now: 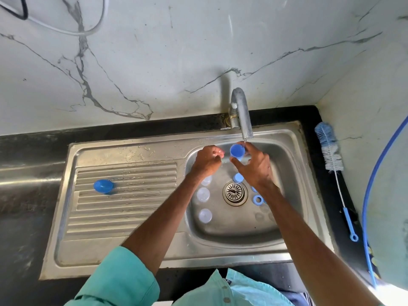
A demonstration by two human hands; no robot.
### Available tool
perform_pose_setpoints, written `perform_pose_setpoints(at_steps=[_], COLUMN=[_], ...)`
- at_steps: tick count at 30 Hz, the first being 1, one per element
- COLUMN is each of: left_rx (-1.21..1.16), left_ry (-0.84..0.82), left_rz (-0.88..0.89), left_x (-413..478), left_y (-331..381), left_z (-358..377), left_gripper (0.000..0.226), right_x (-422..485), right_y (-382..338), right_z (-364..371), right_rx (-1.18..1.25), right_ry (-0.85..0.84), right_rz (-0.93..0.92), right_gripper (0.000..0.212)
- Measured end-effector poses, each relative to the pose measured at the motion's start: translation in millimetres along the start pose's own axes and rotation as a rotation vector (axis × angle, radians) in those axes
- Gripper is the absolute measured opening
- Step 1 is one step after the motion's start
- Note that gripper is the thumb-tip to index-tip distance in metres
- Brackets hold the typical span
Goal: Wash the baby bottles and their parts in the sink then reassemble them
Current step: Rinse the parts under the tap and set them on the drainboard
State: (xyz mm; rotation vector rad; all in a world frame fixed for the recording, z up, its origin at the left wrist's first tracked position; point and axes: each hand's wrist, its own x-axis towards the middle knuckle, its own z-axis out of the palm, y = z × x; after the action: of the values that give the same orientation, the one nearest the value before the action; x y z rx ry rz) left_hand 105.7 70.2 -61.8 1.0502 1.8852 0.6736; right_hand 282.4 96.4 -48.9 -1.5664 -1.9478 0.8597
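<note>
Early days: right hand [254, 167] grips cap [237, 151] under tap [242, 115], left hand [205, 162] curled, unclear on what; bottles [203, 193], rings [257, 199] wait in sink [231, 227].

No legible text, brand, number or sign anywhere in view. Only candidate: faint stamped marking [150, 161] on ribbed stainless steel sink drainboard [123, 208], at 12 o'clock edge of the ribs, 9 o'clock from the basin. Characters too blurred and washed out by glare and water drops to read.
</note>
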Motion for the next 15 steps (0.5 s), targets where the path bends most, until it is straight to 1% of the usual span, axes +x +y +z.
perform_pose_setpoints(at_steps=[2,4,7,10,12,15], left_rx=[0.009,0.030,0.054,0.124,0.190,0.261], left_ry=[0.012,0.028,0.073,0.100,0.089,0.061], left_rz=[0.012,0.029,0.044,0.043,0.056,0.040], left_x=[3,7,20,35,45,55], left_y=[3,7,11,19,23,27], left_z=[1,1,-1,-3,-4,-5], left_gripper=[0.035,0.035,0.038,0.046,0.049,0.047], right_x=[3,2,1,0,-1,-2], right_y=[-6,-11,-16,-15,-15,-16], right_z=[-3,-5,-10,-15,-18,-20], right_rx=[0.004,0.014,0.052,0.026,0.029,0.024], right_ry=[0.075,0.080,0.130,0.094,0.102,0.078], right_rz=[0.030,0.006,0.065,0.049,0.099,0.108], right_gripper=[0.040,0.038,0.039,0.039,0.038,0.041])
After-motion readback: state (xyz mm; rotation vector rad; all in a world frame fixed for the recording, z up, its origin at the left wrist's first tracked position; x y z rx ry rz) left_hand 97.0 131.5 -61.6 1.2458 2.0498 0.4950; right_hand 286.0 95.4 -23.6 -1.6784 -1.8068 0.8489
